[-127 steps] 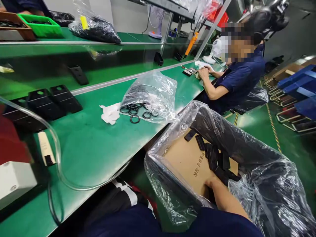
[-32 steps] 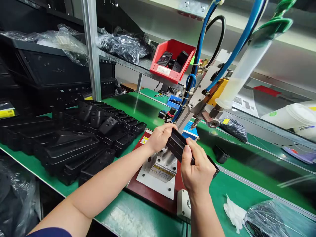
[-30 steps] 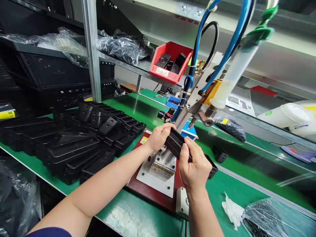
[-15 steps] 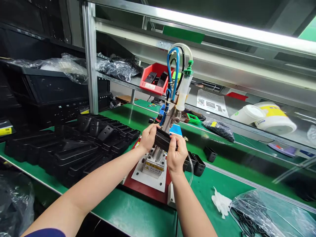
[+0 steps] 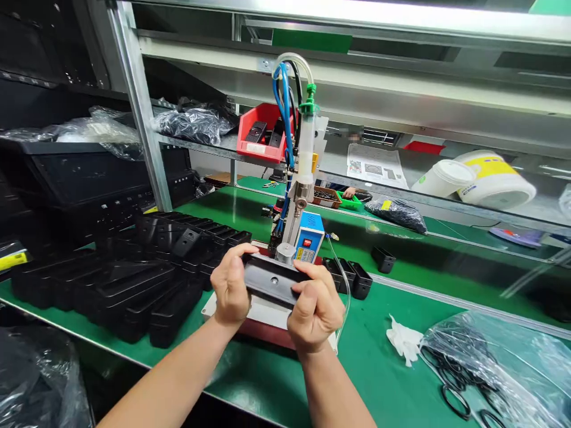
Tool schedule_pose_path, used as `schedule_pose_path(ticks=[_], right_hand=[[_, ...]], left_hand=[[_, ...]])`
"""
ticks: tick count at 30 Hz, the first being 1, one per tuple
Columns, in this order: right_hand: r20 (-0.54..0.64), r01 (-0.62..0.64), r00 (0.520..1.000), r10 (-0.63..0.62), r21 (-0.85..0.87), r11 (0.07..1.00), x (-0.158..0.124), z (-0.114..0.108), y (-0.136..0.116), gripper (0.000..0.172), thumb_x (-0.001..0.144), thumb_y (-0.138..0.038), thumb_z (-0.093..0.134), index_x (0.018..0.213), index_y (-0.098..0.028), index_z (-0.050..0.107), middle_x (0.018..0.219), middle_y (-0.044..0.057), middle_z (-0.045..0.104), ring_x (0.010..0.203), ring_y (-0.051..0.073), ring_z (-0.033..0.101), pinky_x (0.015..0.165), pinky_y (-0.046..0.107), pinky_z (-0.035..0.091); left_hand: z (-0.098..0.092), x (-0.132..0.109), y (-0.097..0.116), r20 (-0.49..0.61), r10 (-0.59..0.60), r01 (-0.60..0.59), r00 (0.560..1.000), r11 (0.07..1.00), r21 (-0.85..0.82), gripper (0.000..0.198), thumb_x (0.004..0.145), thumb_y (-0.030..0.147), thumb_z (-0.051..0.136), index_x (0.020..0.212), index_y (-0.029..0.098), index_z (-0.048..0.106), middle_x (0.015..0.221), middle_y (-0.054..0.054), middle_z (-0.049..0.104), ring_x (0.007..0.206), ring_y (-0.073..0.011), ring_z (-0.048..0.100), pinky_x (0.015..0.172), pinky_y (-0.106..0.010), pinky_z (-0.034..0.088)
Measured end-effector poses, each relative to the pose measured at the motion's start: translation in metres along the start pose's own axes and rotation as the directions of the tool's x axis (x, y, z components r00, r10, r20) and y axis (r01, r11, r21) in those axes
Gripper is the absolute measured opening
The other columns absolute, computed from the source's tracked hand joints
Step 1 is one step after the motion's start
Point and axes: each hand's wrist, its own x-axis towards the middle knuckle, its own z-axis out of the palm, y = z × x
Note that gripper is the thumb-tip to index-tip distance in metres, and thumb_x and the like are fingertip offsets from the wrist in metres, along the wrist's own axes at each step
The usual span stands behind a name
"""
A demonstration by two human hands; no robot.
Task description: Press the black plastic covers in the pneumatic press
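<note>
Between both hands is a long black plastic housing (image 5: 274, 280), its hollow inside turned toward me, with a small round hole near the middle. My left hand (image 5: 232, 285) grips its left end and my right hand (image 5: 316, 306) its right end, fingers curled round the edges. Just behind the housing stands a dispensing machine with a clear syringe (image 5: 306, 148), a metal post (image 5: 285, 252) and a reddish base (image 5: 272, 333). The housing hides part of the machine's lower front.
Many similar black housings (image 5: 134, 279) lie on the green bench at left; several more (image 5: 359, 279) stand right of the machine. A blue control box (image 5: 311, 229), white crumpled tissue (image 5: 404, 339) and a bag of black rings (image 5: 482, 356) are nearby. A co-worker's hand (image 5: 349, 193) shows behind.
Both hands have drawn the housing back toward me, away from the machine, and tilted it so its inside shows. The whole view has shifted a little.
</note>
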Motion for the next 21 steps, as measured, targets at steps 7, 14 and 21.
schedule_pose_path(ticks=[7, 14, 21], right_hand=[[0.099, -0.180, 0.980, 0.172, 0.074, 0.981, -0.011, -0.015, -0.010, 0.029, 0.093, -0.019, 0.042, 0.068, -0.020, 0.055, 0.087, 0.007, 0.069, 0.078, 0.019, 0.066, 0.066, 0.034, 0.052], [0.292, -0.362, 0.908, 0.301, 0.181, 0.915, -0.025, -0.050, -0.008, 0.028, 0.097, -0.034, 0.042, 0.087, -0.019, 0.064, 0.097, 0.009, 0.068, 0.092, 0.020, 0.065, 0.076, 0.033, 0.055], [0.208, -0.197, 0.915, 0.346, -0.517, 0.833, -0.105, -0.150, 0.042, 0.022, 0.094, -0.028, 0.051, 0.113, -0.021, 0.059, 0.124, 0.011, 0.061, 0.116, 0.028, 0.055, 0.093, 0.047, 0.046]], left_hand=[[-0.034, -0.016, 0.007, 0.233, -0.087, 0.060, 0.969, 0.991, 0.123, 0.047, 0.091, 0.061, 0.040, 0.104, 0.022, 0.063, 0.096, -0.007, 0.067, 0.089, -0.0225, 0.064, 0.081, -0.034, 0.053], [-0.072, -0.023, 0.029, 0.695, -0.090, -0.151, 0.713, 0.949, 0.278, 0.034, 0.070, 0.046, 0.076, 0.103, 0.038, 0.070, 0.102, -0.001, 0.074, 0.089, -0.0242, 0.071, 0.073, -0.031, 0.060], [-0.074, 0.052, -0.034, 0.121, -0.304, 0.146, 0.945, 0.723, 0.676, 0.035, 0.069, 0.066, 0.067, 0.083, 0.034, 0.070, 0.067, 0.009, 0.068, 0.062, -0.0168, 0.061, 0.053, -0.029, 0.051]])
